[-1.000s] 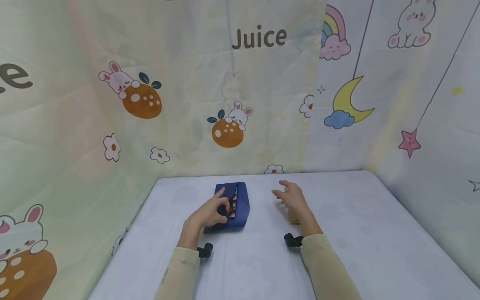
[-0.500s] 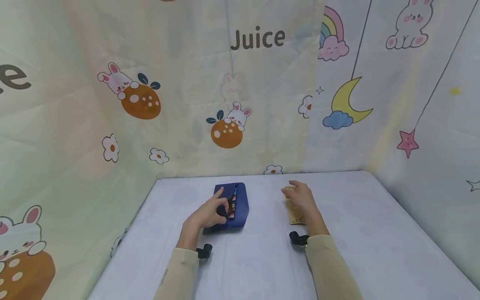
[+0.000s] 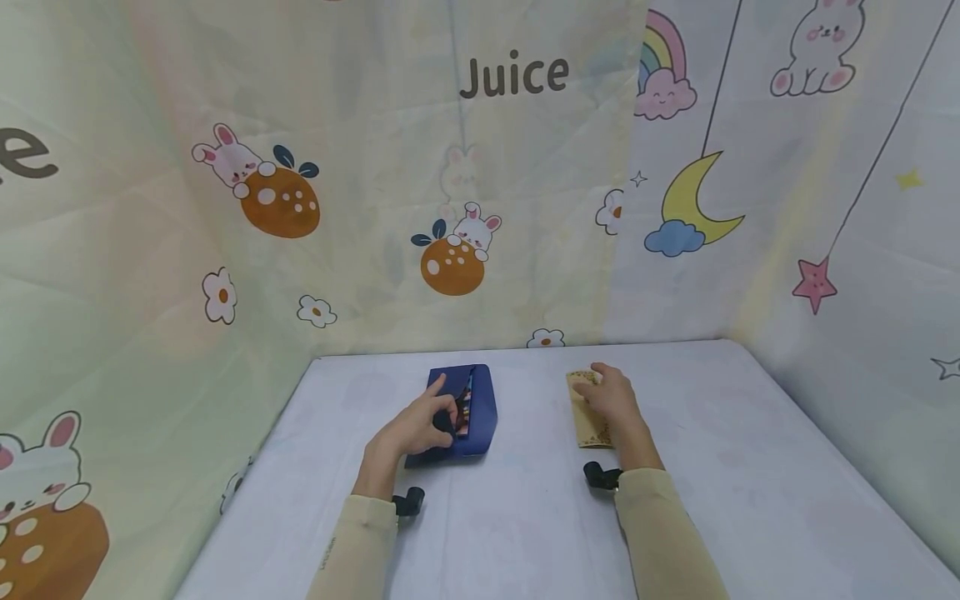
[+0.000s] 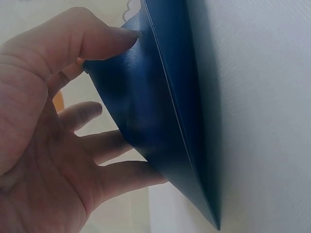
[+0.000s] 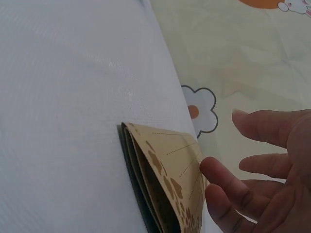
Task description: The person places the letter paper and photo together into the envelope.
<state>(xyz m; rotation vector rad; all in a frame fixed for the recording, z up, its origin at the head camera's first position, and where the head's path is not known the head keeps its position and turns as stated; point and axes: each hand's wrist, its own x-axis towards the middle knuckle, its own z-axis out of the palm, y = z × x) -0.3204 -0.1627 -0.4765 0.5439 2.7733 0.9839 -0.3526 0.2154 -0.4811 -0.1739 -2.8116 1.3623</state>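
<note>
A dark blue envelope (image 3: pixel 486 412) lies on the table, its flap raised on the left. My left hand (image 3: pixel 414 423) pinches that flap (image 4: pixel 141 102) between thumb and fingers, as the left wrist view shows. A colourful printed piece (image 3: pixel 464 414) shows in the envelope's opening. To the right lies a folded tan paper (image 3: pixel 587 421) with brown floral print along its edge. In the right wrist view its layers stand slightly apart. My right hand (image 3: pixel 617 402) is over its right side, fingers loosely bent; one fingertip is at the paper's edge, and whether it touches I cannot tell.
A white cloth covers the table (image 3: pixel 517 525). Printed curtains (image 3: pixel 375 167) with rabbits, fruit and flowers rise behind it and along its sides. Each wrist wears a small black camera (image 3: pixel 408 502).
My right hand has moved right, from the gap between envelope and paper to the paper's right side, uncovering more of the tan paper. The left hand keeps its pinch on the flap.
</note>
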